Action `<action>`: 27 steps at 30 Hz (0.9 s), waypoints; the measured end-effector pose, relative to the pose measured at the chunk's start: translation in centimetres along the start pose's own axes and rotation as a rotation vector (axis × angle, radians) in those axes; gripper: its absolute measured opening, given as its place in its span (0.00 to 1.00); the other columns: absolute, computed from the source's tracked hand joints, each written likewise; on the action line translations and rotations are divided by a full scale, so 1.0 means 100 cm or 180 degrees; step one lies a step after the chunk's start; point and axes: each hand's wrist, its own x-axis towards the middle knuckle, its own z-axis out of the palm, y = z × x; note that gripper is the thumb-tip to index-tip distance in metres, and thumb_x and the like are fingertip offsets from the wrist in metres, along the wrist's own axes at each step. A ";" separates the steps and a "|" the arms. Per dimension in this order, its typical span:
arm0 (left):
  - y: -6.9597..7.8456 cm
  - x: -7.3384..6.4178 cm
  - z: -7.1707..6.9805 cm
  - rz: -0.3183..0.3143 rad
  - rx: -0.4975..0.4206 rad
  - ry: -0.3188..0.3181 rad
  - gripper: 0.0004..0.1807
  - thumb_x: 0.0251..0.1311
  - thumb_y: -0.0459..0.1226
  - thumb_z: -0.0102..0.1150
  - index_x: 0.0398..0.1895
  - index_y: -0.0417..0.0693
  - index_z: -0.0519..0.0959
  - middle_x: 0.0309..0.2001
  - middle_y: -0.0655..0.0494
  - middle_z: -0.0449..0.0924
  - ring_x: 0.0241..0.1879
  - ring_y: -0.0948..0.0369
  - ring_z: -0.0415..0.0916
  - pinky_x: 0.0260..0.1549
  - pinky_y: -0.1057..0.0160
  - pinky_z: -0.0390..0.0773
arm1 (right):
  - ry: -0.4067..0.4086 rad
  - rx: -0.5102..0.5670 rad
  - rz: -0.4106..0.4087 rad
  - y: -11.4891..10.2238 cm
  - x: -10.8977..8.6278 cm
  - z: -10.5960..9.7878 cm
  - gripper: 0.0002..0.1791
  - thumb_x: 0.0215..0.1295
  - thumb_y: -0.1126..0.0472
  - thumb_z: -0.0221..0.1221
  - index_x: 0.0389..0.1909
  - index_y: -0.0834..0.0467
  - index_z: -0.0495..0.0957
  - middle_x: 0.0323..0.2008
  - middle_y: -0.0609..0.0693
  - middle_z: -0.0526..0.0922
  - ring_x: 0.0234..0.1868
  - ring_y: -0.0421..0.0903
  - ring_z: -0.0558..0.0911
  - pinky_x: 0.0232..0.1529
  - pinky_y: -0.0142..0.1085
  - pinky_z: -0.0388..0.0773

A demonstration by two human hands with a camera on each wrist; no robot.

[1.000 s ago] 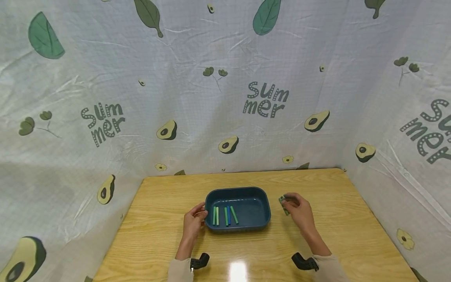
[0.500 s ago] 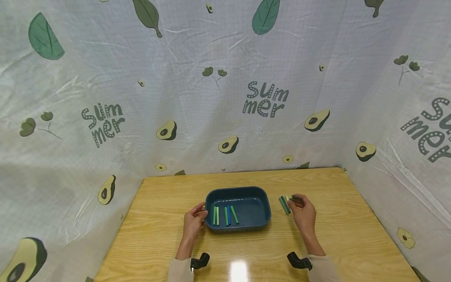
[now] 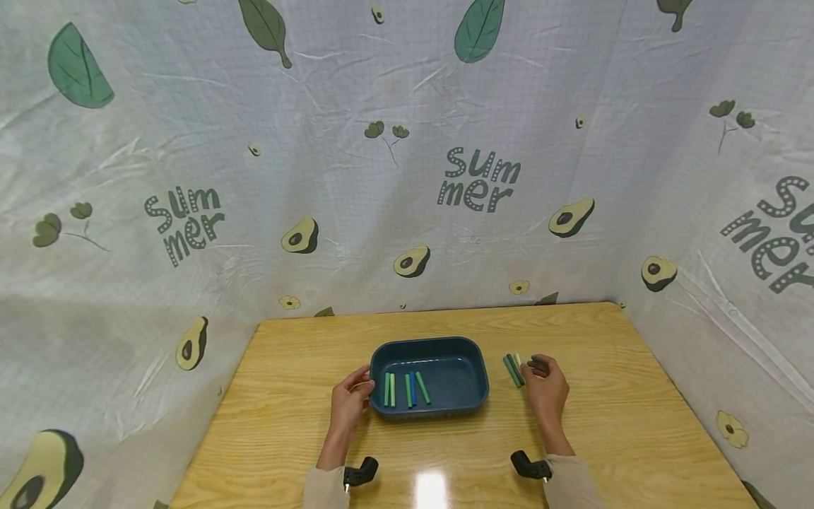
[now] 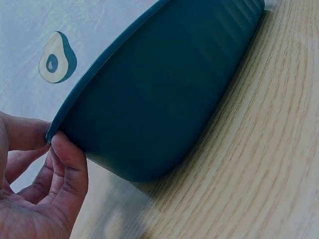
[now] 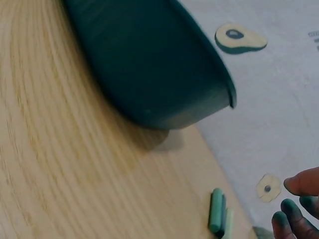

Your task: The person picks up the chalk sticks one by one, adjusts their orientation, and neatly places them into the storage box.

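With twelve o'clock at the far edge of the table (image 3: pixel 483 452), the left hand (image 3: pixel 350 403) has the left end of the dark blue box (image 3: pixel 454 387) pinched, thumb and fingers meeting on its rim; the body of the box stretches away from that hand between two and three o'clock. Inside, on the eight o'clock side and so nearer the left hand, lie a green stick (image 3: pixel 386 389), a pale stick (image 3: pixel 392 390), a second green stick (image 3: pixel 408 391), a blue stick (image 3: pixel 413 389) and a third green stick (image 3: pixel 422 388), the last with its far end leaning toward eleven.

The right hand (image 3: pixel 547 385) is well apart from the left, at about three o'clock from it, and the box lies at nine o'clock from it, out of its reach. Its fingers are loosely bent, thumb and fingertips apart in the right wrist view, with green smudges on the tips. Just beside it, at ten o'clock, two dark green sticks (image 3: pixel 514 371) and a loose pale stick (image 3: pixel 517 359) lie side by side on the table, far ends toward eleven; whether the thumb touches the pale one, I cannot tell.
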 end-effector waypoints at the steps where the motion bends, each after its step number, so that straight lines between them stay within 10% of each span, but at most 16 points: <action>1: 0.000 0.000 0.000 -0.0005 -0.0007 0.0005 0.20 0.62 0.29 0.59 0.59 0.40 0.78 0.48 0.43 0.77 0.36 0.67 0.76 0.28 0.65 0.76 | 0.0030 -0.0013 0.0014 0.002 0.000 0.001 0.18 0.64 0.62 0.62 0.54 0.64 0.77 0.46 0.62 0.84 0.41 0.43 0.81 0.33 0.21 0.72; 27: 0.000 -0.001 -0.001 -0.0044 0.0045 -0.0048 0.21 0.64 0.30 0.58 0.61 0.41 0.77 0.49 0.43 0.76 0.37 0.65 0.75 0.29 0.65 0.76 | 0.0120 -0.0295 0.0134 0.033 0.002 0.020 0.19 0.63 0.61 0.61 0.54 0.64 0.76 0.46 0.64 0.85 0.46 0.60 0.84 0.45 0.53 0.78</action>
